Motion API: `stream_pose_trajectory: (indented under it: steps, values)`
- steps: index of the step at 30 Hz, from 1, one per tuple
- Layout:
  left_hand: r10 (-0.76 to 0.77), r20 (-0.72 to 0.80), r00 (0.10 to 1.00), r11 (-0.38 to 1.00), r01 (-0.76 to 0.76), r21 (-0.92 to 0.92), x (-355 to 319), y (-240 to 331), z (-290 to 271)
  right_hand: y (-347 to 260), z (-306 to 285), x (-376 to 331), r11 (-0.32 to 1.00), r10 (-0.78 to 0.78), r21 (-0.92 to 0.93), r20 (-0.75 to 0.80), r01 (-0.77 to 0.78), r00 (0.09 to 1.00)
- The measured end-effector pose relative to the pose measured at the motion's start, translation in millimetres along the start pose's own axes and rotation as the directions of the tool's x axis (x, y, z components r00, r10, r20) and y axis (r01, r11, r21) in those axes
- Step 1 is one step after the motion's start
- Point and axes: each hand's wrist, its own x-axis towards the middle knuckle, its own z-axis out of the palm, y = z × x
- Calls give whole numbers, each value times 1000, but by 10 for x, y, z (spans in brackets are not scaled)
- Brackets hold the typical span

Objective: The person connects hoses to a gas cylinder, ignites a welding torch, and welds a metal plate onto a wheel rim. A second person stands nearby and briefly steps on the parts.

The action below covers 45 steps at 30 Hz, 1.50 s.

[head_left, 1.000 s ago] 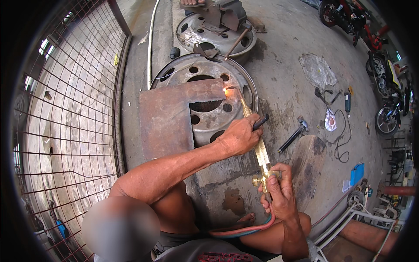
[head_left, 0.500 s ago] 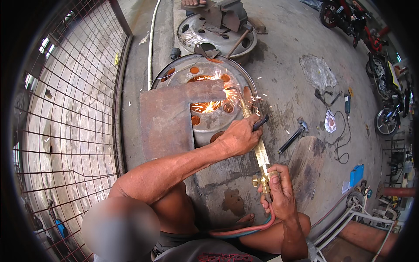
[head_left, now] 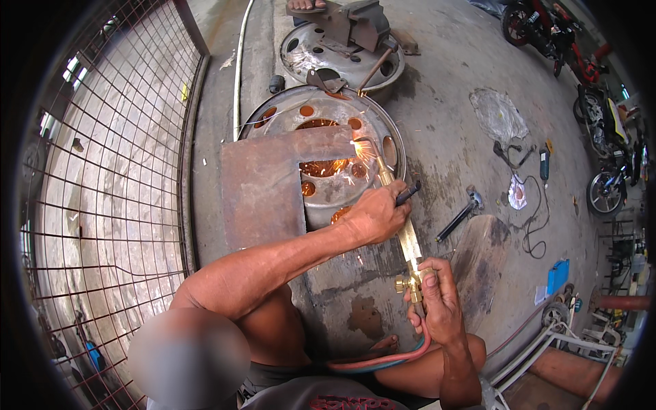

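Observation:
A brass cutting torch [head_left: 410, 247] slants across the middle, its bent tip at the right end of a rusty steel plate [head_left: 261, 195]. A bright glow and sparks show at that tip. My left hand [head_left: 377, 213] is closed round the torch's front part, and a short black stick-like piece [head_left: 408, 193] juts out beside its fingers. My right hand [head_left: 441, 301] grips the rear handle next to the brass valve knob [head_left: 400, 284]. Red and blue hoses [head_left: 372, 362] run from its back end over my leg. The plate lies on a steel wheel rim [head_left: 335, 197], whose holes glow orange.
A second wheel rim [head_left: 301, 58] behind carries a bench vise [head_left: 355, 26]; a bare foot in a sandal [head_left: 305, 5] is beside it. A hammer [head_left: 459, 215] lies right, near a corded tool [head_left: 544, 164]. Wire mesh [head_left: 123, 171] stands left; motorcycles [head_left: 605, 123] stand far right.
The sparks at the torch tip and the glow under the plate have shrunk. Both hands keep their grip, and the torch has hardly moved.

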Motion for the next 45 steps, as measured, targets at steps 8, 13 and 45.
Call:
stream_pose_trajectory:
  steps: [8,13,45]
  values:
    - [-1,9,1000,1000,1,-4,6,-12,-7,5,-2,10,1000,6,-1,0,-6,1000]
    - [19,0,1000,1000,-19,9,-1,-13,-7,26,-11,24,999,-3,-40,8,3,1000]
    - [17,17,1000,1000,-17,25,6,-10,5,-10,6,-4,998,16,67,-24,-14,1000]
